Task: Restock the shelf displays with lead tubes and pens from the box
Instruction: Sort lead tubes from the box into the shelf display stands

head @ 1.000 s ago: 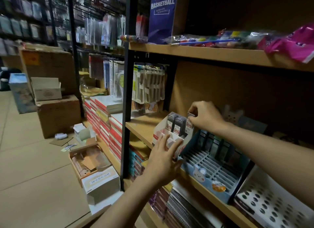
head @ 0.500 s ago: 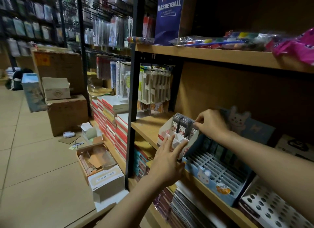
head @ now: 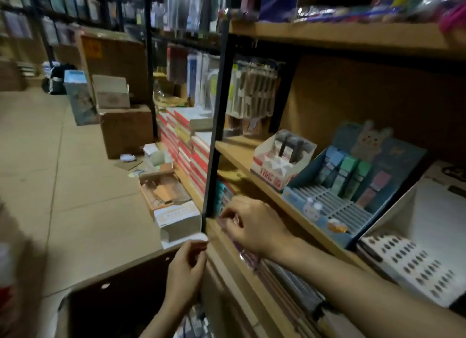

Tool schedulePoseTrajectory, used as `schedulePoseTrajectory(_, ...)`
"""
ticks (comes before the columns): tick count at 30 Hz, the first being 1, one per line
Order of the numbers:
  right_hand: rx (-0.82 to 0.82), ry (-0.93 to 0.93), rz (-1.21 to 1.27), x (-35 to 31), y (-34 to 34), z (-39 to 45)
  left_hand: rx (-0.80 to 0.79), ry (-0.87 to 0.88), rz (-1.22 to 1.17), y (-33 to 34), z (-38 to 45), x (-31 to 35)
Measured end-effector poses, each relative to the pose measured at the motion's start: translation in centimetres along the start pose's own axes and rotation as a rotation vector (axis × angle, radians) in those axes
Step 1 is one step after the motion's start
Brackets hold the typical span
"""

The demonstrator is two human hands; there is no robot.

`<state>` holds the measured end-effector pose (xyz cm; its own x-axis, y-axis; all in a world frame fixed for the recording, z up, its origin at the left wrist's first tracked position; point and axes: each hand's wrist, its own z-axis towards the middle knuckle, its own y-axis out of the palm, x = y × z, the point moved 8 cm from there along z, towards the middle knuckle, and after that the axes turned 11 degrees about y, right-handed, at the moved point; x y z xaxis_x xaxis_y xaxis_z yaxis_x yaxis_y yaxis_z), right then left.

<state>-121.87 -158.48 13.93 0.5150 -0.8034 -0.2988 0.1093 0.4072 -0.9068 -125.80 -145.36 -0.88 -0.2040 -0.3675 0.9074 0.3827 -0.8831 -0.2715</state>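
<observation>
Left hand (head: pixel 185 274): low beside the black shelf post (head: pixel 214 136), fingers curled toward the thumb; blur hides whether it holds anything.
Right hand (head: pixel 254 224): at the lip of the lower shelf (head: pixel 234 257), fingers bent down onto a thin blurred strip; grip cannot be told.
Box (head: pixel 106 295): one open carton directly below the left hand, inside dark.
Lead tubes (head: pixel 290 146): about three dark tubes upright in one white and red tray (head: pixel 272 171) on the middle shelf (head: pixel 242 151), well above both hands.
Blue display (head: pixel 327 206): one, just right of the tray; roughly five coloured packs at the back, front slots bare.
White display (head: pixel 413 267): one, with rows of holes, at the far right.
Open room: floor (head: pixel 63 186) to the left is wide; small cartons sit along the shelf base.
</observation>
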Motion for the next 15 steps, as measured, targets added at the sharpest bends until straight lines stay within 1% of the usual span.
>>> schedulePoseTrajectory(2,-0.156,0.052,0.039,-0.8,6.4,-2.1,0.059,-0.246,0.059,-1.9,-4.1,-6.2)
schedulePoseTrajectory(4,-0.323,0.172,0.106,-0.2,12.8,-4.5,0.11,-0.489,0.107,-3.3,-8.6,-11.4)
schedulePoseTrajectory(6,-0.486,0.299,0.152,1.1,18.7,-7.2,0.15,-0.657,0.109,-4.0,-13.0,-15.5)
schedulePoseTrajectory(8,-0.616,0.385,0.123,2.5,23.6,-9.9,0.125,-0.758,0.141,-3.9,-16.4,-18.4)
schedulePoseTrajectory(11,-0.783,0.433,0.041,4.2,29.4,-13.6,0.023,-0.83,0.243,-3.0,-19.7,-21.6)
schedulePoseTrajectory(15,-0.901,0.538,0.077,5.1,34.8,-17.0,-0.113,-0.912,0.464,-2.7,-22.4,-24.0)
